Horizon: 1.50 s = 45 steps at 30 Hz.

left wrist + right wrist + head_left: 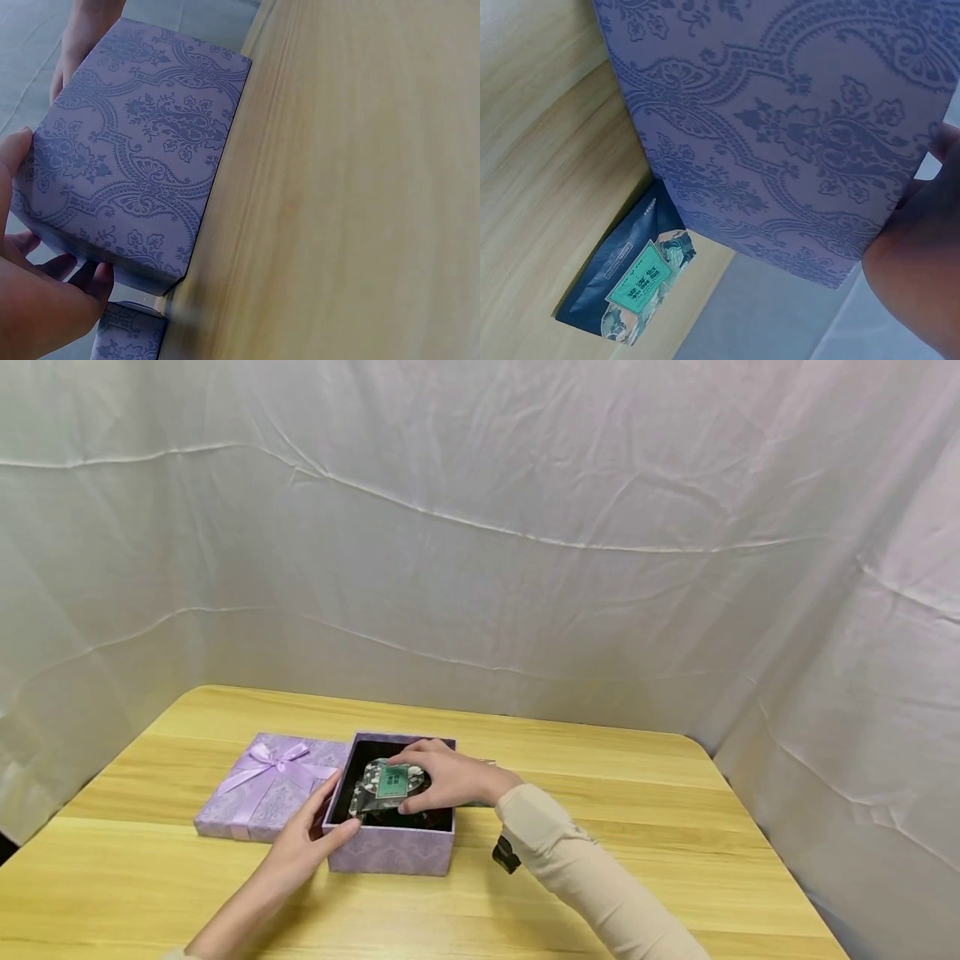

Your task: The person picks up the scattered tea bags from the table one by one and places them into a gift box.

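A lidless purple patterned gift box (pixel 392 852) with a dark inside stands on the table. My left hand (pixel 300 835) holds its front left corner, thumb on the front rim and fingers along the left wall; the left wrist view shows those fingers bent against the side. My right hand (pixel 450 777) reaches over the right rim and grips a dark pouch (pixel 392 782) with a green label, thumb and fingers on opposite edges. In the right wrist view the box wall hides the right fingertips. A similar dark pouch (pixel 634 274) lies on the table right of the box.
The lid (pixel 281 785), with a lilac ribbon bow, lies left of the box. Both are on a light wooden table (pixel 600 827), with pale cloth (pixel 480 527) hanging behind and at the sides. A small black device (pixel 506 854) hangs below the right wrist.
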### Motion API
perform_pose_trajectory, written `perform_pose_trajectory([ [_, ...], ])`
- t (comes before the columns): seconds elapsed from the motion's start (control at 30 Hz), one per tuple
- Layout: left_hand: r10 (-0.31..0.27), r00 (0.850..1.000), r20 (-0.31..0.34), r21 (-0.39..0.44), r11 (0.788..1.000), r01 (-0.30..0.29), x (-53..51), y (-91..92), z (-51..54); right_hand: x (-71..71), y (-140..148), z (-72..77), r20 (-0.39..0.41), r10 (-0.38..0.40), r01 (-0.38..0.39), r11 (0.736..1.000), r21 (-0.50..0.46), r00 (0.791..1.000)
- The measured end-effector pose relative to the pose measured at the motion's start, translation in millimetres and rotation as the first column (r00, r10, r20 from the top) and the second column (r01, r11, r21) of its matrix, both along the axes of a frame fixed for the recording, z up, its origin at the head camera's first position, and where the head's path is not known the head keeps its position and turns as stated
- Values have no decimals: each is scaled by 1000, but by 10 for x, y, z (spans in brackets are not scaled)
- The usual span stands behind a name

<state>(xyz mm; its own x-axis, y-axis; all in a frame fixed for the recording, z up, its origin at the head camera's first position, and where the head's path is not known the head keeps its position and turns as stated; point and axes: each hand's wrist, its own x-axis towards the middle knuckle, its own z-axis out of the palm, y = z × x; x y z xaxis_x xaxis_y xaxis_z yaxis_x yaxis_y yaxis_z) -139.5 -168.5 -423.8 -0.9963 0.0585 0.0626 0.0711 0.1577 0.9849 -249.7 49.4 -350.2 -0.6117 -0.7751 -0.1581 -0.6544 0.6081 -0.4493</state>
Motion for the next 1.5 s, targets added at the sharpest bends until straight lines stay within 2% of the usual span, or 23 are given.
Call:
perform_pose_trajectory([
  [0.1,1,1000,2,-2,1000,-1,2,-3,-3,8,-10,-17,-9,5,-5,1000,9,1000],
  [0.23,-1,1000,-21,-10,1000,1,3,-8,-7,23,-29,-34,-60,22,-20,999,47,998],
  [0.57,12,998,-55,-39,999,-14,10,-20,-5,51,-73,-76,-204,79,-53,990,130,976],
  [0.8,14,999,-46,-44,999,-16,13,-19,-8,52,-66,-96,-210,86,-64,992,108,974],
  [0.97,12,999,-45,-28,1000,-13,8,-11,-9,41,-41,-90,-182,69,-61,997,46,981],
  [1.17,17,999,-37,-32,999,-18,11,-3,-6,17,30,-79,-92,8,-18,994,-109,996],
  [1.3,16,1000,-26,-37,999,-17,14,-1,-4,-4,78,-89,-64,-4,-9,980,-199,998],
  [1.5,19,1000,-16,-41,999,-20,14,1,-3,-39,152,-98,-90,-44,11,942,-336,995],
])
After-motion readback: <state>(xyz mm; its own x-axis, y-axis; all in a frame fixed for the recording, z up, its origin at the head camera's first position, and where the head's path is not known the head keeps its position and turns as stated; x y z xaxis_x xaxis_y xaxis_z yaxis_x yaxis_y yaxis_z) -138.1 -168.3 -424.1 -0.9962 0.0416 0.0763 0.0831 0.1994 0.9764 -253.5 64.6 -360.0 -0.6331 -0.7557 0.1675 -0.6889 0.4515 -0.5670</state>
